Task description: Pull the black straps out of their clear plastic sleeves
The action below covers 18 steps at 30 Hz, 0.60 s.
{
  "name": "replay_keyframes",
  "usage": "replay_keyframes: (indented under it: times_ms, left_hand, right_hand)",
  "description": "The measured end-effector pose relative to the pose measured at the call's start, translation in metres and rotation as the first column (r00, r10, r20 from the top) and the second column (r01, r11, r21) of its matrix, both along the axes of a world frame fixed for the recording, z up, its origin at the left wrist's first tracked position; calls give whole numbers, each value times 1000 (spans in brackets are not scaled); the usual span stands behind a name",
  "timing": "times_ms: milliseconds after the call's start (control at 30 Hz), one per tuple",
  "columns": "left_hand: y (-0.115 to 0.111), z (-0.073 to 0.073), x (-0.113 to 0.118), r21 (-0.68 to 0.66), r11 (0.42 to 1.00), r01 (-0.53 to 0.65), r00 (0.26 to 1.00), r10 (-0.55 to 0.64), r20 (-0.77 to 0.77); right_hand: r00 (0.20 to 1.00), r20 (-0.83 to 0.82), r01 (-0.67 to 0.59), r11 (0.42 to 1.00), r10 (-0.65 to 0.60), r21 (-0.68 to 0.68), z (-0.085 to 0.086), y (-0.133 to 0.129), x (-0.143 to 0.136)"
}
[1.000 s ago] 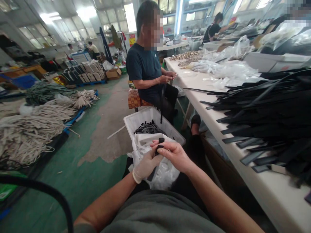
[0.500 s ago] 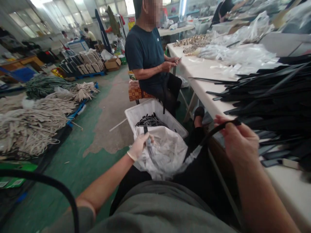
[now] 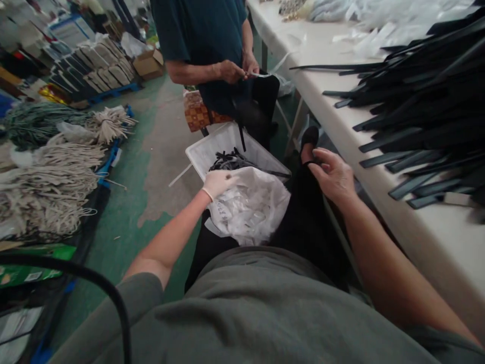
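My left hand [image 3: 220, 183], in a pale glove, is at the near rim of a white plastic bag [image 3: 254, 212] on my lap. Its fingers blur into the pale bag, so I cannot make out their grip. Clear plastic pieces fill the bag. Just beyond stands a white bin [image 3: 197, 151] with black straps [image 3: 229, 161] in it; one long strap [image 3: 269, 172] slants towards the right corner. Over my right leg, my bare right hand [image 3: 335, 174] has loosely bent fingers, thumb apart, and no strap visible between them.
On the right, a white-topped table [image 3: 276, 30] carries a pile of black straps [image 3: 428, 111] jutting over its edge. A seated co-worker [image 3: 204, 45] handles a thin pale piece beyond the bin. Beige cord bundles [image 3: 56, 187] lie on the left; a black cable [image 3: 102, 288] curves nearby.
The view has tilted down. My right hand has moved inward from the table edge, and the black strap it held is out of it. My left hand has shifted to the bag's rim.
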<state>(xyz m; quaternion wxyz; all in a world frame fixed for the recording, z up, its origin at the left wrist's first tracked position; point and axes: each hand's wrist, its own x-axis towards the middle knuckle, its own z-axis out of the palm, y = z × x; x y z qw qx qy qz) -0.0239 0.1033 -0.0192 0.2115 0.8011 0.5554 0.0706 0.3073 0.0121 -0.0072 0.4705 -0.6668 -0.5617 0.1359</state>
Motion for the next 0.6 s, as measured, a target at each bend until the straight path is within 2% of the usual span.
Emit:
replay_keyframes:
  times_ms: [67, 133, 200, 267, 333, 400, 433, 500, 600]
  left_hand:
    - [-44, -25, 3, -117, 986, 116, 988, -127, -89]
    - [-75, -46, 4, -196, 968, 160, 974, -187, -131]
    - [-91, -59, 4, -245, 958, 152, 971, -190, -142]
    - [-93, -61, 2, -268, 954, 133, 975, -175, -139]
    - [-87, -53, 0, -278, 955, 105, 990, -127, -64]
    - [-78, -36, -3, -303, 951, 67, 991, -28, 131]
    - [-74, -25, -4, -334, 941, 45, 965, 45, 257]
    - [-71, 0, -3, -428, 903, 30, 857, 198, 476]
    - [-76, 30, 4, -555, 827, 88, 671, 362, 647]
  right_hand:
    - [996, 15, -82, 994, 83, -77, -15, -13, -8]
    - [986, 21, -163, 973, 168, -164, -29, -25, -17]
    - [969, 35, -231, 945, 246, -232, -40, -34, -26]
    - [950, 35, -288, 916, 309, -279, -47, -41, -35]
    - [938, -20, -334, 886, 346, -322, -50, -46, -44]
    - [917, -144, -398, 841, 371, -366, -50, -50, -54]
    - [894, -229, -446, 809, 385, -383, -48, -52, -60]
    - [801, -419, -582, 718, 427, -381, -42, -54, -74]
    - [586, -661, -771, 572, 468, -279, -29, -54, -98]
